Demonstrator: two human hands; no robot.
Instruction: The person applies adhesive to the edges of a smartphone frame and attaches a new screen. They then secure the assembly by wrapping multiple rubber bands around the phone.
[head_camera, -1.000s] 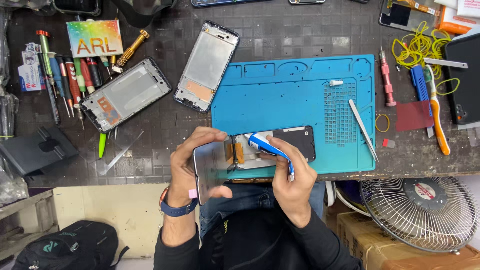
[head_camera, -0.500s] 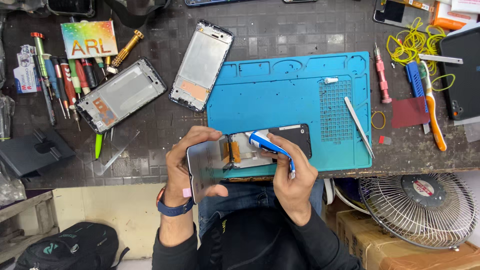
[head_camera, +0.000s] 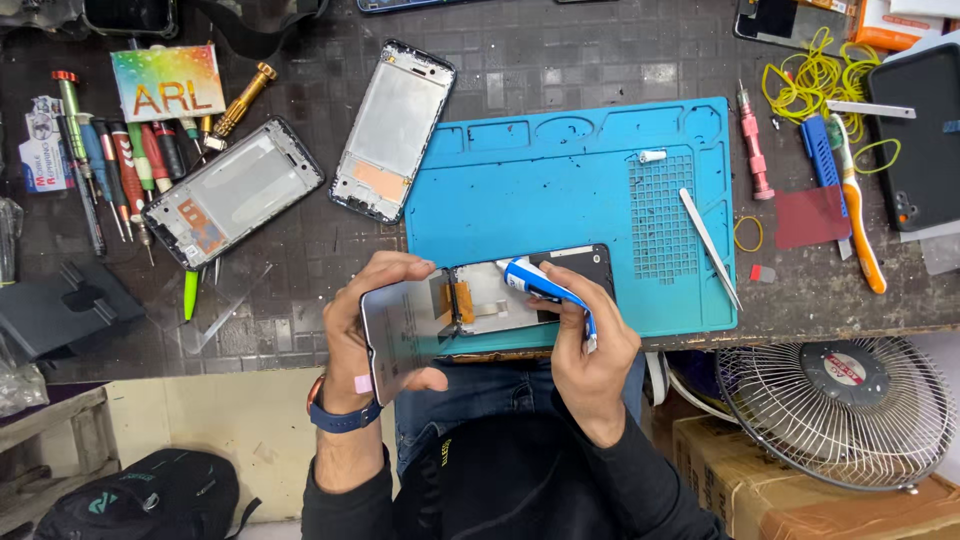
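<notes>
My left hand (head_camera: 362, 330) grips a detached phone display panel (head_camera: 400, 330), tilted up and joined by an orange flex cable to an open phone body (head_camera: 535, 295) lying on the near edge of the blue work mat (head_camera: 560, 190). My right hand (head_camera: 590, 345) holds a small blue and white glue tube (head_camera: 545, 288), its tip over the phone's inner frame. Both hands sit at the table's front edge, close together.
Two bare phone frames (head_camera: 232, 190) (head_camera: 393, 130) lie left of the mat. Screwdrivers (head_camera: 110, 170) and a colourful card (head_camera: 168, 82) are at far left. Tweezers (head_camera: 710, 248) rest on the mat. Yellow rubber bands (head_camera: 805, 70), a pink screwdriver (head_camera: 752, 140) and a toothbrush (head_camera: 855, 215) lie right. A fan (head_camera: 835, 400) stands below.
The view has drifted slightly; the hands, display panel and glue tube keep nearly the same pose over the phone.
</notes>
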